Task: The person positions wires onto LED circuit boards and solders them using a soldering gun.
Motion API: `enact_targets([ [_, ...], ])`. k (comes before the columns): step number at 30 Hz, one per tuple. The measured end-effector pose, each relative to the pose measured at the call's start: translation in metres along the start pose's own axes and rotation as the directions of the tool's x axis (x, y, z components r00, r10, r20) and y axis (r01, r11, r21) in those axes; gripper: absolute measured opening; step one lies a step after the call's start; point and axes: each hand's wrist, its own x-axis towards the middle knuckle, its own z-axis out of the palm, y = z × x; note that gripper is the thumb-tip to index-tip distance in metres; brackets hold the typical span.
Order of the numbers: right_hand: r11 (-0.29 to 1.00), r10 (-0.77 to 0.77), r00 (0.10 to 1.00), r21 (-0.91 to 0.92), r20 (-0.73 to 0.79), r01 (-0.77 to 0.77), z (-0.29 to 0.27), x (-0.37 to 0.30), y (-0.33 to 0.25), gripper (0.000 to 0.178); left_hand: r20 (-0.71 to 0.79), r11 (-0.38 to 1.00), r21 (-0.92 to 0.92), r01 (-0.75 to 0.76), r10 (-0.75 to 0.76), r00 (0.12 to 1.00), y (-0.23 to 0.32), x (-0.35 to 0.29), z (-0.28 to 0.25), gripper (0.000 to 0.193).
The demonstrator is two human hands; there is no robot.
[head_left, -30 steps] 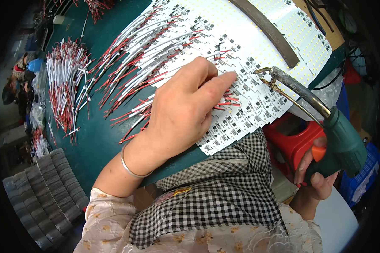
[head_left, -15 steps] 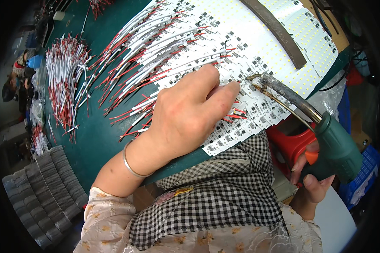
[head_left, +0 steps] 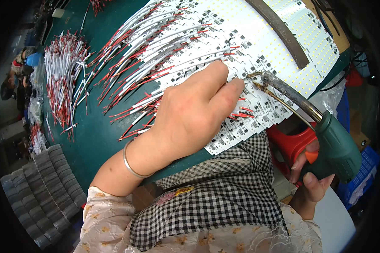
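My left hand point(head_left: 192, 111), with a bangle at the wrist, rests over white circuit boards point(head_left: 278, 84) dotted with small yellow LEDs. Its fingers are closed, thumb and forefinger pressed together. Red wire ends point(head_left: 242, 114) poke out from under this hand; the rest of those wires is covered. In my right hand point(head_left: 314, 187) is a green soldering gun point(head_left: 340, 137) with an orange trigger. Its bent dark tip point(head_left: 255, 76) and thin brass-coloured tube point(head_left: 278, 99) point at the boards, close to my left thumb. Several red and white wires point(head_left: 156, 55) lie across the boards' left part.
A pile of red and white wires point(head_left: 65, 76) lies on the green table point(head_left: 78, 147) at left. A dark curved bar point(head_left: 280, 31) rests on the boards. Grey ribbed bundles point(head_left: 44, 192) stand at lower left. Below the gun are a red stool-like thing point(head_left: 289, 141) and a blue crate point(head_left: 365, 173).
My left hand has shifted slightly right, its thumb nearer the soldering tip. The boards appear a little further right in the picture. The soldering gun has hardly moved.
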Motion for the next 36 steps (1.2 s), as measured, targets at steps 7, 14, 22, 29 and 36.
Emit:
enact_targets([
  [7, 1.000, 0.003, 1.000, 0.006, 0.004, -0.003, 0.002, 0.000, 0.001, 0.061, 0.016, 0.994, 0.074, -0.081, 0.080, 0.997, -0.001, 0.000, -0.001, 0.026],
  [14, 0.997, -0.049, 0.987, -0.061, -0.155, 0.040, 0.027, 0.008, 0.002, 0.052, -0.033, 0.997, 0.031, -0.066, 0.067, 0.997, -0.004, -0.002, 0.004, 0.052],
  [22, 0.998, -0.010, 1.000, 0.067, 0.000, 0.010, 0.002, 0.008, -0.005, 0.060, -0.032, 0.997, 0.027, -0.069, 0.069, 0.997, -0.003, -0.001, 0.003, 0.051],
  [29, 0.998, -0.026, 1.000, 0.050, 0.001, 0.026, 0.004, 0.009, -0.006, 0.062, -0.029, 0.998, 0.043, -0.039, 0.040, 0.999, 0.000, -0.001, 0.001, 0.049],
  [36, 1.000, 0.016, 0.999, 0.026, -0.046, -0.014, 0.001, -0.002, -0.001, 0.061, 0.046, 0.980, -0.188, 0.066, -0.058, 0.997, -0.005, 0.003, 0.000, 0.047],
])
